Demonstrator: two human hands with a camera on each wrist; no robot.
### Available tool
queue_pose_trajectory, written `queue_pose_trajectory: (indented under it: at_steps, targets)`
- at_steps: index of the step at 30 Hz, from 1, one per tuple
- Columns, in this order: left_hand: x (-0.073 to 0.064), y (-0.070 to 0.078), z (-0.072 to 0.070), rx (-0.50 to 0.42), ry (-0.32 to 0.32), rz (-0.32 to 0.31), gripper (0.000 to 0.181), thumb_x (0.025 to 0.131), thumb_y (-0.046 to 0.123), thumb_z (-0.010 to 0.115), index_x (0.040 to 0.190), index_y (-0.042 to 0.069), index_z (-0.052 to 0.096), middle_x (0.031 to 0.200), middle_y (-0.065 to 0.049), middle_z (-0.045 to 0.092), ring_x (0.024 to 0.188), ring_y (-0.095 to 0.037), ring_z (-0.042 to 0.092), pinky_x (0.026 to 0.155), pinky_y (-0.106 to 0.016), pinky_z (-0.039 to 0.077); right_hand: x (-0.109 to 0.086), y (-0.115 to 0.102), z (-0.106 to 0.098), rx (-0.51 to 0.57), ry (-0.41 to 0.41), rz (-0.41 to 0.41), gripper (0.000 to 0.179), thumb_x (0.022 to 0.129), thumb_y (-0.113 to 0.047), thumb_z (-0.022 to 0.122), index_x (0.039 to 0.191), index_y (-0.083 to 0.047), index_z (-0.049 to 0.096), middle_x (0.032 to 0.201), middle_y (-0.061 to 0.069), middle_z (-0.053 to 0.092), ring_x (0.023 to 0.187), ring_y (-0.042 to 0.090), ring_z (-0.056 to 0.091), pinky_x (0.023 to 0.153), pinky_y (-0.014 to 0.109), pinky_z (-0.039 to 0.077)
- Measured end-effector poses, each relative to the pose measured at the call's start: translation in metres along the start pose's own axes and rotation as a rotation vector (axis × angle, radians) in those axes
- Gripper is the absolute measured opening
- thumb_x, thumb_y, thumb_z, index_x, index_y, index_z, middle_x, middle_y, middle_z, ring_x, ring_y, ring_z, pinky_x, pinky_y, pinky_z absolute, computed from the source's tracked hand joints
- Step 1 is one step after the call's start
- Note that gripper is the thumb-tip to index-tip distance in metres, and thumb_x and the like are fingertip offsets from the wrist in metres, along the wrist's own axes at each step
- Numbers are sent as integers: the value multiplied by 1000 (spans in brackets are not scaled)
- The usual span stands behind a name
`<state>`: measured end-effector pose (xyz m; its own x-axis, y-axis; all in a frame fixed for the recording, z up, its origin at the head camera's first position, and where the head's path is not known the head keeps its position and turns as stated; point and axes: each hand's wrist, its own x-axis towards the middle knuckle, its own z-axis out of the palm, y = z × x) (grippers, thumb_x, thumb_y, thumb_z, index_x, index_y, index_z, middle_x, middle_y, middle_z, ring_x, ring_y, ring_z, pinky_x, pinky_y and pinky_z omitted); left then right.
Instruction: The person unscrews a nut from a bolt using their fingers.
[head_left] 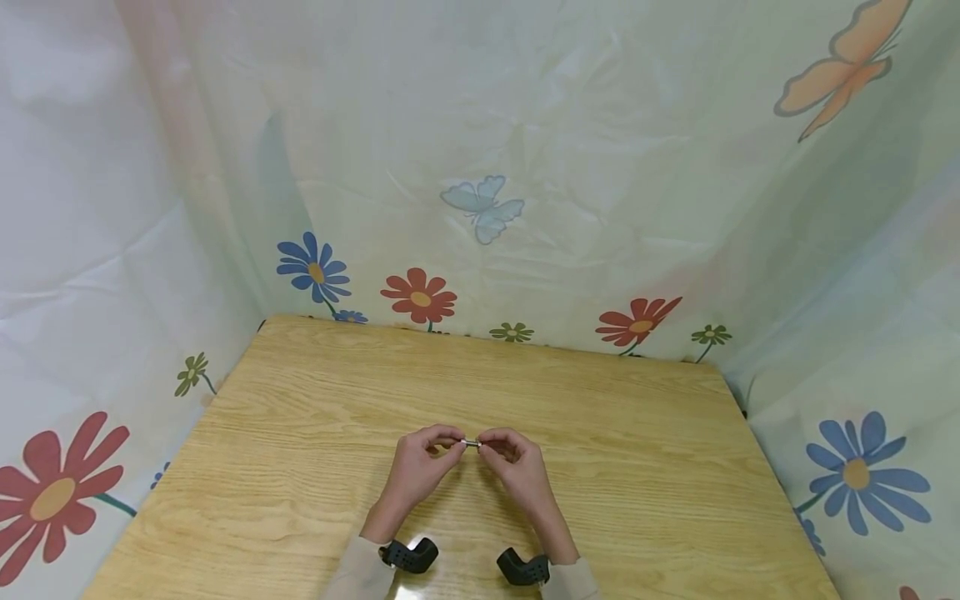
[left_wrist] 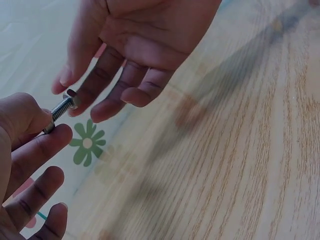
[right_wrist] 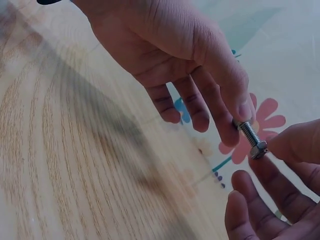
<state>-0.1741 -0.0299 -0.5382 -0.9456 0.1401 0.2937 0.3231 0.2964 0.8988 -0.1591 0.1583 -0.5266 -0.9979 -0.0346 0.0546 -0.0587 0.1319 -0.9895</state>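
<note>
A small silver metal bolt (head_left: 471, 443) is held up between both hands over the table. My left hand (head_left: 422, 467) pinches one end of it with thumb and index finger. At the other end sits a hex nut (right_wrist: 258, 150), which my right hand (head_left: 517, 467) pinches between thumb and index fingertip. Bare thread (left_wrist: 62, 108) shows between the two grips. The remaining fingers of each hand are loosely bent and hold nothing. Most of the left end of the bolt is hidden by the left fingertips.
A wood-grain table (head_left: 300, 400) lies under the hands, with its back edge against a hanging curtain (head_left: 600, 167) printed with flowers and butterflies. The curtain also closes off both sides. Each wrist wears a black camera band (head_left: 411, 557).
</note>
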Motion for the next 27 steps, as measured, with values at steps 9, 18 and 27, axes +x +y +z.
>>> queue_pose_trajectory:
  at_steps: [9, 18, 27]
  targets:
    - [-1, 0, 0, 6, -10, -34, 10, 93, 21, 77, 101, 15, 79, 93, 8, 78, 88, -8, 72, 79, -33, 55, 0, -2, 0, -9, 19, 1, 28, 103, -19, 65, 119, 3, 70, 116, 24, 70, 101, 19, 70, 82, 30, 58]
    - [0, 2, 0, -4, -5, 4, 16, 94, 21, 77, 105, 10, 79, 96, 6, 78, 88, -7, 72, 78, -34, 56, 0, 1, 4, -43, -37, 144, 44, 107, -35, 56, 102, 6, 73, 92, 21, 73, 92, 27, 71, 70, 32, 59]
    - [-1, 3, -2, 8, -11, -21, 7, 95, 22, 76, 102, 22, 79, 96, 8, 77, 89, -9, 71, 80, -37, 57, 0, -5, 4, -38, -24, 88, 21, 101, -19, 68, 113, -3, 74, 100, 21, 73, 94, 34, 70, 72, 31, 57]
